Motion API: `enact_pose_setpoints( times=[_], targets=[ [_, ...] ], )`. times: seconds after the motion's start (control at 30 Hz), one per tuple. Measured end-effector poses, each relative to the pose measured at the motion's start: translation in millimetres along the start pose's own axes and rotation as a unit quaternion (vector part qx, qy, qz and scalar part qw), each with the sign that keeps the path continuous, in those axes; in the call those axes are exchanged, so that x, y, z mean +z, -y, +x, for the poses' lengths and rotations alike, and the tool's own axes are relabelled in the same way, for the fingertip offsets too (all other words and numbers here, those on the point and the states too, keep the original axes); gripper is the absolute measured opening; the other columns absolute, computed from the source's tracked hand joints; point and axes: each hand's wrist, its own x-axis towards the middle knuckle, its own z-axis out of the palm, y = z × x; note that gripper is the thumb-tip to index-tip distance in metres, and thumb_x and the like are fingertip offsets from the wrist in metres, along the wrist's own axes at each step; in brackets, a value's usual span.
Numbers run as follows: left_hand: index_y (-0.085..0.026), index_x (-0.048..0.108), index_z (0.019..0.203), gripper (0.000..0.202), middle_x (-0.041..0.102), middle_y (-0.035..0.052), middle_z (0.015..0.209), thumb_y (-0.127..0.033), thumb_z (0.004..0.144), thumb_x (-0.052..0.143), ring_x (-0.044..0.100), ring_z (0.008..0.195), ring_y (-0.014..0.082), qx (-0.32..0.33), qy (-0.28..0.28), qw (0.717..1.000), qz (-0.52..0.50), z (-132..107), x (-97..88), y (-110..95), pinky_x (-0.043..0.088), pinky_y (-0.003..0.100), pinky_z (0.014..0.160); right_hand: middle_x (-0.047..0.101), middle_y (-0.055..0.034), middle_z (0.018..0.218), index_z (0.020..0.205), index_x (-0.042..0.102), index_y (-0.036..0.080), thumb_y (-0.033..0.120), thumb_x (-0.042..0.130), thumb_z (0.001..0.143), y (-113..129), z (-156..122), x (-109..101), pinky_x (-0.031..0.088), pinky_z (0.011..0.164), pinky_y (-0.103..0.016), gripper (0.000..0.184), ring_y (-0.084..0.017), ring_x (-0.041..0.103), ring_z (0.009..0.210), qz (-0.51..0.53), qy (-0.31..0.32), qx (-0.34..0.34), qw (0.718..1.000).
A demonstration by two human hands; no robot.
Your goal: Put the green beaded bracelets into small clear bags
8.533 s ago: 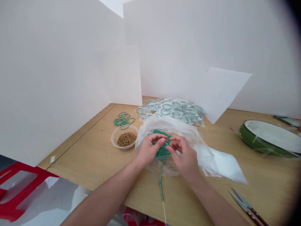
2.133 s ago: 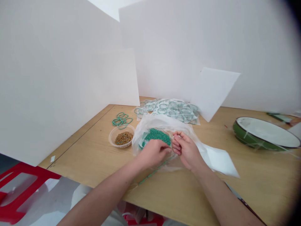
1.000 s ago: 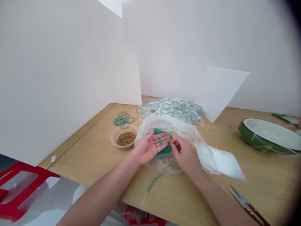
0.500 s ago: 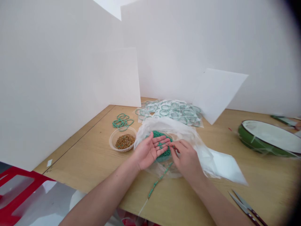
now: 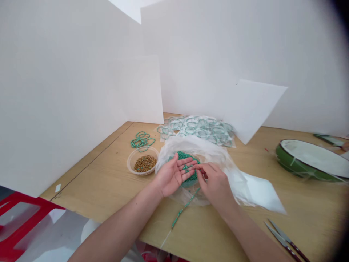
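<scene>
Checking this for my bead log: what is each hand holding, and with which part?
The left hand lies open, palm up, with a few teal beads on its fingers. The right hand pinches something at its fingertips; what cannot be told.

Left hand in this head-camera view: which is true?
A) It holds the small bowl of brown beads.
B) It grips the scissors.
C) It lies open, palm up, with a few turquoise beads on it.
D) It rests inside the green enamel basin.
C. The left hand is open and palm up above the clear plastic bag, with a few turquoise beads lying on its fingers.
</scene>
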Motion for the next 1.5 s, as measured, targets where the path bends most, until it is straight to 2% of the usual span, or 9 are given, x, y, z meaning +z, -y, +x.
enact_pose_setpoints(
  times=[0.3, 0.6, 0.7, 0.8, 0.9, 1.0, 1.37, 1.5],
  targets=[
    [-0.002, 0.06, 0.115, 0.051, 0.059, 0.0236, 0.129, -0.045, 0.098, 0.038, 0.062, 0.112, 0.0217, 0.004, -0.011, 1.0, -0.008, -0.1, -0.2, -0.2, 0.044, 0.031, 0.102, 0.065, -0.0087, 0.087, 0.093, 0.065, 0.02, 0.016, 0.049, 0.088, 0.6, 0.3, -0.6, 0.049, 0.073, -0.037, 0.017, -0.023, 0.061, 0.08, 0.006, -0.003, -0.005, 1.0],
    [-0.005, 0.063, 0.111, 0.049, 0.06, 0.0223, 0.127, -0.046, 0.098, 0.038, 0.061, 0.115, 0.0228, 0.02, -0.01, 1.0, 0.014, -1.1, 2.2, 3.8, 0.042, 0.034, 0.105, 0.065, -0.0086, 0.085, 0.088, 0.063, 0.02, 0.014, 0.05, 0.086, 2.2, -0.1, 1.8, 0.05, 0.07, -0.037, 0.015, -0.024, 0.061, 0.079, -0.009, -0.007, -0.006, 1.0],
    [-0.005, 0.063, 0.111, 0.048, 0.061, 0.0222, 0.125, -0.045, 0.098, 0.039, 0.061, 0.114, 0.0228, 0.016, -0.008, 1.0, 0.008, -1.3, 2.6, 4.3, 0.043, 0.033, 0.104, 0.065, -0.0107, 0.089, 0.103, 0.062, 0.017, 0.014, 0.048, 0.086, 1.1, -0.2, 3.6, 0.05, 0.07, -0.038, 0.021, -0.025, 0.062, 0.081, -0.001, -0.004, 0.004, 1.0],
    [-0.004, 0.062, 0.111, 0.047, 0.061, 0.0226, 0.124, -0.042, 0.098, 0.039, 0.062, 0.111, 0.0222, 0.009, -0.013, 1.0, -0.007, -1.0, 2.5, 2.9, 0.044, 0.032, 0.102, 0.065, -0.0118, 0.098, 0.118, 0.058, 0.017, 0.015, 0.044, 0.09, -0.8, -0.1, 4.1, 0.051, 0.077, -0.039, 0.032, -0.025, 0.062, 0.089, 0.018, -0.004, -0.006, 1.0],
    [-0.004, 0.062, 0.111, 0.047, 0.061, 0.0221, 0.125, -0.042, 0.098, 0.039, 0.063, 0.108, 0.0211, 0.013, -0.019, 1.0, -0.012, -0.2, 2.0, 0.9, 0.045, 0.031, 0.1, 0.064, -0.0104, 0.097, 0.108, 0.063, 0.02, 0.016, 0.041, 0.093, -1.3, 0.1, 2.7, 0.051, 0.082, -0.039, 0.027, -0.025, 0.061, 0.092, 0.024, 0.006, -0.026, 0.999],
    [-0.004, 0.063, 0.109, 0.047, 0.06, 0.0223, 0.126, -0.043, 0.098, 0.039, 0.064, 0.106, 0.0207, 0.019, -0.022, 1.0, -0.01, 0.3, 2.2, -0.5, 0.045, 0.03, 0.099, 0.062, -0.0101, 0.092, 0.101, 0.066, 0.019, 0.017, 0.042, 0.094, -0.4, 0.0, 1.3, 0.051, 0.08, -0.039, 0.025, -0.024, 0.06, 0.088, 0.02, 0.009, -0.033, 0.999],
    [-0.006, 0.065, 0.107, 0.047, 0.061, 0.0215, 0.127, -0.046, 0.097, 0.041, 0.06, 0.115, 0.023, 0.028, -0.008, 0.999, 0.013, -0.6, 0.4, 3.9, 0.041, 0.034, 0.105, 0.062, -0.0088, 0.089, 0.095, 0.066, 0.017, 0.016, 0.045, 0.093, -0.7, -0.8, 4.0, 0.051, 0.078, -0.038, 0.021, -0.022, 0.06, 0.085, 0.002, 0.003, -0.042, 0.999],
    [-0.006, 0.065, 0.107, 0.046, 0.062, 0.0206, 0.125, -0.046, 0.097, 0.043, 0.061, 0.114, 0.0222, 0.028, -0.008, 0.999, 0.013, -1.3, 1.3, 5.2, 0.042, 0.033, 0.105, 0.062, -0.0089, 0.09, 0.099, 0.065, 0.017, 0.015, 0.044, 0.092, -0.9, -1.0, 5.3, 0.051, 0.079, -0.038, 0.022, -0.023, 0.06, 0.087, -0.007, 0.006, -0.041, 0.999]
  ],
)
